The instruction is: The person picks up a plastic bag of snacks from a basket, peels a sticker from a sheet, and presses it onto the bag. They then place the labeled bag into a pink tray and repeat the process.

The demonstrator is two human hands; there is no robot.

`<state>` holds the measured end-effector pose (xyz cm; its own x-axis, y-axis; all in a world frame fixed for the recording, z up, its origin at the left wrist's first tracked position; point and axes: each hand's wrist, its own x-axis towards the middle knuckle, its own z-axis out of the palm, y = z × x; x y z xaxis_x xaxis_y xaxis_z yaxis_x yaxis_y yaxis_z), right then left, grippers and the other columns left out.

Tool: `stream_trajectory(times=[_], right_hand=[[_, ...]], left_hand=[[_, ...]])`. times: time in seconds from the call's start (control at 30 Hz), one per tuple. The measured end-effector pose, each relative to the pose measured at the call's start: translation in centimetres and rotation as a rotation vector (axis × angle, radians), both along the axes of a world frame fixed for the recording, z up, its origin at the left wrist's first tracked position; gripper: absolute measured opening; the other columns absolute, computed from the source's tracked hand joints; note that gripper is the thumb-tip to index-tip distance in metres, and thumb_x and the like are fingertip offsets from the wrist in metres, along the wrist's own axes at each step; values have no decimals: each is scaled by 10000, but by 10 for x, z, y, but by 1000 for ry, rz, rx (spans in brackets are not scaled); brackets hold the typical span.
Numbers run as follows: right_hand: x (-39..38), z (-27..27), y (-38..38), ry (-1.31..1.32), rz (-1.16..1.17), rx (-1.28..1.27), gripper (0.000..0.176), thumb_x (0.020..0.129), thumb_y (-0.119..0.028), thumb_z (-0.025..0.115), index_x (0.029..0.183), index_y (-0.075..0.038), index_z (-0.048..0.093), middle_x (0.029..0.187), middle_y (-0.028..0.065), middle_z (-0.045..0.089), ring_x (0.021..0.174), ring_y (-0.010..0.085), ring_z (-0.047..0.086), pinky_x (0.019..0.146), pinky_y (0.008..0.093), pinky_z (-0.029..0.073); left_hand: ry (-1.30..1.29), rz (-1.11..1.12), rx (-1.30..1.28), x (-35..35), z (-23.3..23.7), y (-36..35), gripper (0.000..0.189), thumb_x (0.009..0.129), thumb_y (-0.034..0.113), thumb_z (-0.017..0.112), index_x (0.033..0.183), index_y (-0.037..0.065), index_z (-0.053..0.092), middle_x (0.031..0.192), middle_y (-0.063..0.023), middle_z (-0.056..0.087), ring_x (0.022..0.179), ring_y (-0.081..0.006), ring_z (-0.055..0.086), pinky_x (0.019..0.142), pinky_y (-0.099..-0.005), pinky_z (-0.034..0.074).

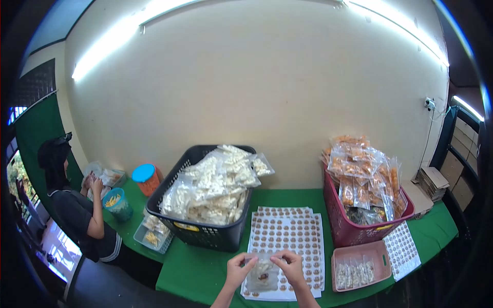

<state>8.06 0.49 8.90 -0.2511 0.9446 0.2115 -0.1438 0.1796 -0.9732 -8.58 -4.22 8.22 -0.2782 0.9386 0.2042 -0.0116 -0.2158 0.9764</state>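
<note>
Now, right above the printed sheets [303, 241], one limp, see-through bag [262, 280] hung and hid some of their round prints, left hand [241, 269] and right hand [289, 268] each pinching a top corner between thumb and fingers! Behind those sheets, leftward, loomed one black perforated basket [205, 235], heaped with crinkly pale packets [215, 177]; to their right, one maroon basket [354, 235] bulged with glossy orange packets [362, 159], both heaps too overlapped to count. One rectangular pink tray [381, 256] sat just beside the sheets; farther left stood one blue-lidded tub [148, 180] and one co-worker [84, 215].

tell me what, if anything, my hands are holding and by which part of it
A small clear plastic bag, held by its top edge: the left hand pinches near one upper corner, the right hand near the other.
</note>
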Motion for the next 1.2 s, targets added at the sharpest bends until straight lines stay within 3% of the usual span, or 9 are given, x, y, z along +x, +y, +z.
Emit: stream_trajectory(times=[0.23,0.3,0.5,0.53,0.67,0.8,1.0,1.1,1.2], right_hand=[[-13,-65,-6,-56,152,19,103,738,-75,653,744,7,591,687,19,557,688,73,512,629,209,408],[-18,-34,-28,-185,249,-127,222,791,-249,627,784,-37,560,682,22,527,589,100,490,527,262,408],[-53,-44,-37,-34,113,-151,258,854,-274,541,707,-63,527,590,2,469,472,93,414,448,229,363],[-57,-52,-33,-39,82,-145,252,859,-274,534,728,-58,541,611,2,489,485,100,437,458,229,374],[-65,-79,-32,57,-213,-226,185,834,-191,579,875,-11,579,779,47,558,665,117,519,606,250,428],[-90,-72,-59,-21,-222,-162,147,738,-58,632,836,-17,531,775,24,502,637,69,483,542,193,420],[-116,-32,-95,-144,-50,129,262,713,-29,646,935,-5,509,924,59,476,727,100,498,581,211,433],[-116,-61,-86,140,-88,-51,442,695,-19,659,1078,-22,438,961,65,455,764,106,482,579,200,418],[-105,-53,-78,-54,-49,-168,567,680,-56,700,1152,-52,387,943,50,449,741,109,465,634,204,402]], left_hand=[[-175,-76,-244,-19,-46,-11,199,813,137,574,947,-10,587,919,-61,594,855,-134,545,773,-253,422],[-249,1,-134,-15,-43,-16,182,847,193,547,893,21,584,620,20,482,466,-50,419,409,-207,353],[-248,49,-96,-37,-45,-20,224,852,190,529,1014,36,518,705,3,499,524,-56,432,428,-218,365],[203,191,104,-42,-48,-17,279,843,172,543,1072,28,476,841,-41,528,622,-84,492,515,-230,414],[874,497,350,-32,-10,-45,357,811,174,599,1096,10,458,949,-65,555,753,-121,549,597,-239,446],[446,-13,38,-24,-22,-65,519,685,140,679,1141,66,443,1162,-146,407,1089,-295,421,906,-359,351],[187,214,18,-46,-39,-74,274,756,90,611,1008,20,531,993,-114,553,943,-198,529,809,-289,414],[-1,184,-65,-58,-43,-82,156,830,115,552,936,2,569,868,-50,607,819,-109,550,754,-247,430],[-123,140,-109,-59,-40,-91,159,839,125,547,934,-2,568,874,-28,598,819,-83,538,744,-234,432]])
